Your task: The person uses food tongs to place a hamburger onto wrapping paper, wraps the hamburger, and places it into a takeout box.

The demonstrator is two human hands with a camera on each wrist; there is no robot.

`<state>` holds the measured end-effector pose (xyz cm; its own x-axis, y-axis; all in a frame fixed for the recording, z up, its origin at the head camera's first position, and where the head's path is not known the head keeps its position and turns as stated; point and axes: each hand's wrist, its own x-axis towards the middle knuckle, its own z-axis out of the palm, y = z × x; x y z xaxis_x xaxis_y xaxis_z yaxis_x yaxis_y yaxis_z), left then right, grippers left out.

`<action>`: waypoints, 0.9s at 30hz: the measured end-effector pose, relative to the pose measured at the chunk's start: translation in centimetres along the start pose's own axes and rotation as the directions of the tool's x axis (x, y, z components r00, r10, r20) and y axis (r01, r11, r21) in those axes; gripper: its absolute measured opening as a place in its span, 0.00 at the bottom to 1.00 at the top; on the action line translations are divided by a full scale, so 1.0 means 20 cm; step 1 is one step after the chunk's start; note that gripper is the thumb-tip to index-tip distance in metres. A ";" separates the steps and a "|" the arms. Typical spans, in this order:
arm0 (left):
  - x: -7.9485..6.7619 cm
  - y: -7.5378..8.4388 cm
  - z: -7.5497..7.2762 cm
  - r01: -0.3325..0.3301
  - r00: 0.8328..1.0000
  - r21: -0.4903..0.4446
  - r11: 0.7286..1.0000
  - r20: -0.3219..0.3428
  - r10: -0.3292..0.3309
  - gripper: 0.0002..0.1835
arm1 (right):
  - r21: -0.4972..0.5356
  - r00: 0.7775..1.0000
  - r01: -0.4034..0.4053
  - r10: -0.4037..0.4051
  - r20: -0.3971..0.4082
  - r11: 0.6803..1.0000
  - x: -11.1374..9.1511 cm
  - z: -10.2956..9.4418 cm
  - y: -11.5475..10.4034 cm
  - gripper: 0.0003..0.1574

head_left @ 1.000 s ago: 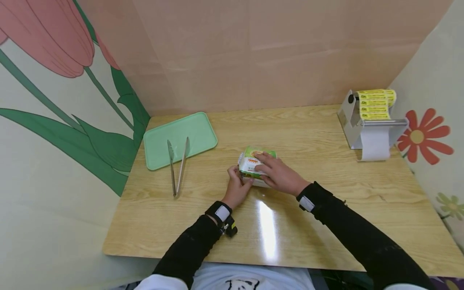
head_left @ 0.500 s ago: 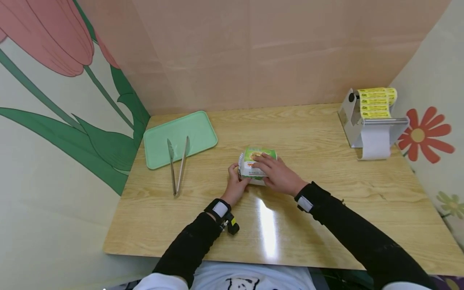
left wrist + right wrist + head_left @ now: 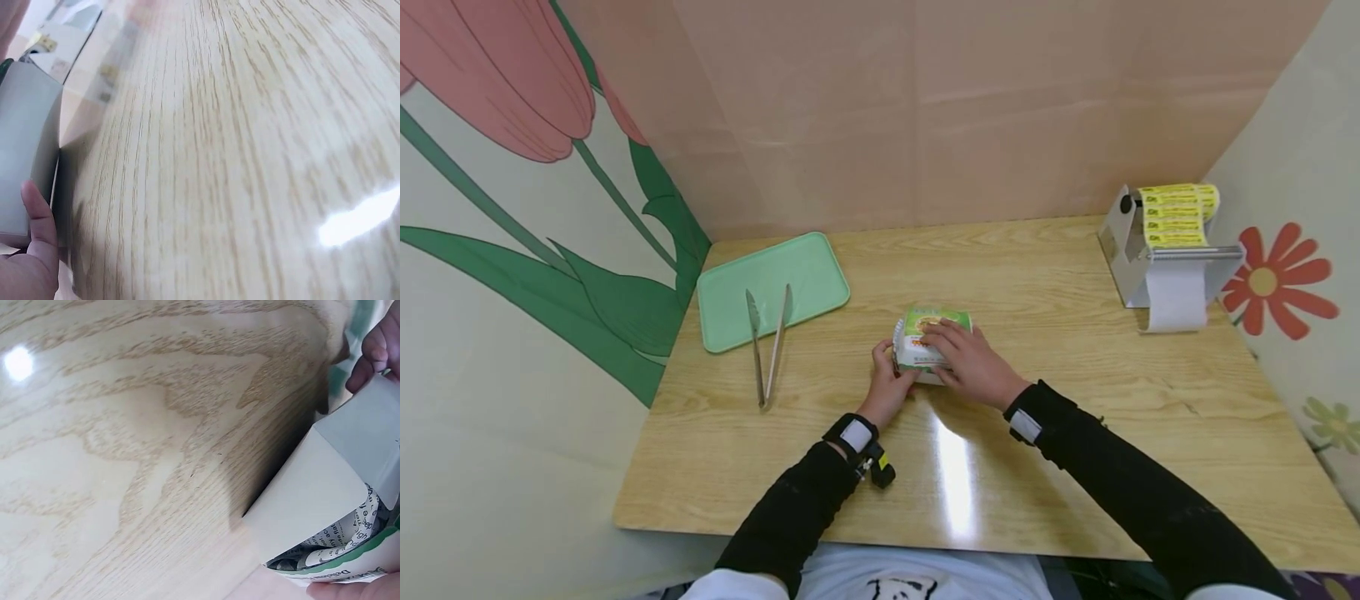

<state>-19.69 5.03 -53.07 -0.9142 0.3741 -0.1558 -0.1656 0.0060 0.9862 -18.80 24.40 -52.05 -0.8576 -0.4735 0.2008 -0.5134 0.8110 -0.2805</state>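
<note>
A small white-and-green printed burger box stands on the wooden table. My left hand grips its left end, and the thumb lies along the plain grey-white wall in the left wrist view. Over the lid lie the fingers of my right hand, with its thumb at the front edge. In the right wrist view, a gap beside a pale flap of the box shows crumpled printed paper inside. The right hand covers part of the box top in the head view.
Left of the box, metal tongs lie spread, tips on a mint-green tray. A label dispenser with a yellow label roll stands at the back right. Walls border the table's back and sides.
The box front has tipped down a little and its lid sits lower under my right hand. That hand has shifted slightly left; the left hand has barely moved.
</note>
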 end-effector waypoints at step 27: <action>0.07 -0.17 -0.05 -0.057 0.995 -0.040 0.998 0.077 0.060 0.34 | 0.019 0.993 -0.053 0.055 -0.109 0.998 0.02 0.01 -0.03 0.34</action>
<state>-20.86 4.66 -56.73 -0.8913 0.4442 -0.0914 -0.1278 -0.0526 0.9904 -18.84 23.60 -51.97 -0.8762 -0.3880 0.2858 -0.4674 0.8286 -0.3082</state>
